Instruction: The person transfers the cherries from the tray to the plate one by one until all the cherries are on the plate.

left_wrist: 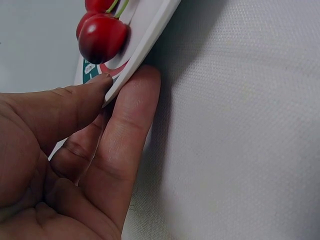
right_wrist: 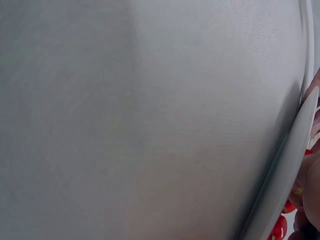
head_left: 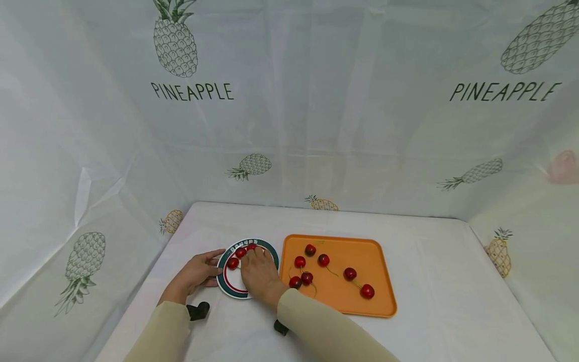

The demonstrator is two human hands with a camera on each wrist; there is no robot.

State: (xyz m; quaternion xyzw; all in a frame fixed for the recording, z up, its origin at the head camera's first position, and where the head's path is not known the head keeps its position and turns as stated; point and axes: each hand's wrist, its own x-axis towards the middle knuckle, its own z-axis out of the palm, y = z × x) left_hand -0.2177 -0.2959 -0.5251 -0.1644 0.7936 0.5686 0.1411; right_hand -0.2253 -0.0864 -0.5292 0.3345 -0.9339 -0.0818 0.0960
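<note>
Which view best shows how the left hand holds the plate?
The left wrist view: the left hand pinches the plate rim, thumb on top, finger beneath. The head view shows this grip small; the right wrist view shows only the plate's edge.

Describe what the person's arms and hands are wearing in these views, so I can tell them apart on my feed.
Both arms wear long, plain beige sleeves, the left sleeve and the right sleeve, each ending at the wrist. The left hand and right hand are bare: no gloves, and no rings show. A small black device sits under the left wrist and another black device under the right.
</note>
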